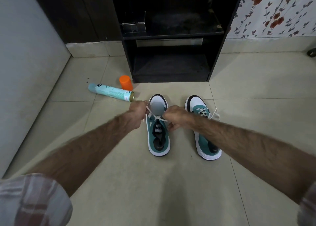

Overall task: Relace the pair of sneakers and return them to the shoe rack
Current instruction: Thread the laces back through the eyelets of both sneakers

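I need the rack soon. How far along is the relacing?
Done: right sneaker looks laced. In hand: left hand and right hand pull the lace on the left sneaker. Left: finish it, then put both in the shoe rack.

A single wide-angle view from a camera worn on the person's head, looking forward and steeply down at a tiled floor [153, 183]. The black shoe rack [171, 54] stands upright at top centre, facing the camera. Both forearms stretch away from the lens toward the rack — sleeves at the bottom corners lie closest, the hands farther out. Walls left and right of the rack lean at the frame edges, bent by the lens. There is no second view.
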